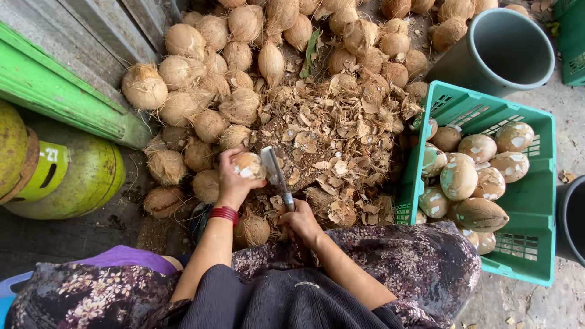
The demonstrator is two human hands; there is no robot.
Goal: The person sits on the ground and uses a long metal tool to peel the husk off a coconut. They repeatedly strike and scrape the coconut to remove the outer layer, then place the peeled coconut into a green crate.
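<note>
Several peeled coconuts in green crate, left hand gripping coconut, right hand clenching cleaver.

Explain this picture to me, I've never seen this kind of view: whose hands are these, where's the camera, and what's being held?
There is one view, from a camera on the person's head, looking down at their own two bare hands. The left hand holds a partly peeled coconut. The right hand has its grip on a cleaver, blade beside that coconut. Ahead lie husk scraps and a heap of brown coconuts. On the right, a green crate holds peeled ones.
</note>
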